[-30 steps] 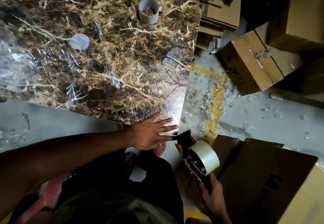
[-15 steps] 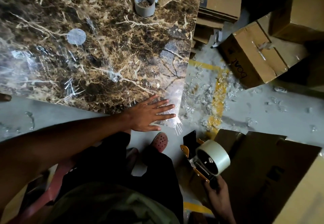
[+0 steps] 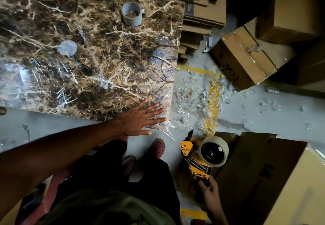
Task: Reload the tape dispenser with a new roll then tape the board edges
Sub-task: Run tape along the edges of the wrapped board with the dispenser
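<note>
A large marble-patterned board (image 3: pixel 88 52) wrapped in clear film fills the upper left. My left hand (image 3: pixel 139 119) lies flat, fingers spread, on its near right corner. My right hand (image 3: pixel 209 193) grips the handle of a yellow tape dispenser (image 3: pixel 195 158) loaded with a clear tape roll (image 3: pixel 213 151); the dispenser hangs off the board, below and right of that corner. An empty grey cardboard tape core (image 3: pixel 132 14) stands on the board's far part.
A grey round disc (image 3: pixel 67 48) lies on the board. Flattened cardboard (image 3: pixel 202 10) is stacked behind the board's right edge. Brown boxes (image 3: pixel 244 59) sit at right, another box (image 3: pixel 281 180) beside the dispenser. Film scraps litter the yellow-lined floor (image 3: pixel 212 98). My shoe (image 3: pixel 157 148) is below the corner.
My right hand has drawn the dispenser down and to the right, away from the board's corner. My left hand stays pressed flat on the corner.
</note>
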`<state>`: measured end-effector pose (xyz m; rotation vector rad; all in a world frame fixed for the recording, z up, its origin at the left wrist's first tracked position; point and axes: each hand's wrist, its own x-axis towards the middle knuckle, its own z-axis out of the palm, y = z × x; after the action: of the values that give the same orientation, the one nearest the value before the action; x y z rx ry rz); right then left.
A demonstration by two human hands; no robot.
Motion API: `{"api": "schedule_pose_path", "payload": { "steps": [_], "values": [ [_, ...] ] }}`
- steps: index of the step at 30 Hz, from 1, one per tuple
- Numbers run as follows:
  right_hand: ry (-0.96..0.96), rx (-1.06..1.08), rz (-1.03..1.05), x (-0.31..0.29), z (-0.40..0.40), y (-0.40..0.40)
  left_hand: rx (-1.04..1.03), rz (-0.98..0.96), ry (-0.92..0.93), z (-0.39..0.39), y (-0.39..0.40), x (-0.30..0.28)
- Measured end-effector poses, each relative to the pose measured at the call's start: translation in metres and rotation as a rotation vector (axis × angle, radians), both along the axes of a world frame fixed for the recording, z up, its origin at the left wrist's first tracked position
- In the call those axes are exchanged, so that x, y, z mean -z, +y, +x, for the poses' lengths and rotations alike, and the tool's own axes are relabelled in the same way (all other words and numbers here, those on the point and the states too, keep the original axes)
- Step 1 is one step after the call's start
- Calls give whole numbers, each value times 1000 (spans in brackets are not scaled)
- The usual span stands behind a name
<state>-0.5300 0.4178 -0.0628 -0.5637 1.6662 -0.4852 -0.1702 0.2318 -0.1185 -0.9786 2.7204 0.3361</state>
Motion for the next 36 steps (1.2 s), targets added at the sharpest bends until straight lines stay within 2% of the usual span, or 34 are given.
{"api": "schedule_pose_path", "payload": {
  "steps": [10, 19, 23, 33, 36],
  "values": [
    [-96, 35, 106, 6, 3, -2, -43, -32, -56, -13, 11, -12],
    [-22, 28, 90, 11, 1, -11, -21, -89, -81, -19, 17, -13],
    [14, -35, 58, 13, -5, -13, 1, -95, -83, -19, 21, -10],
    [-38, -113, 45, 19, -7, -17, -1, -50, -95, -18, 21, -11],
    [25, -180, -9, 18, -11, -23, -3, -55, -96, -19, 21, -10]
  ]
}}
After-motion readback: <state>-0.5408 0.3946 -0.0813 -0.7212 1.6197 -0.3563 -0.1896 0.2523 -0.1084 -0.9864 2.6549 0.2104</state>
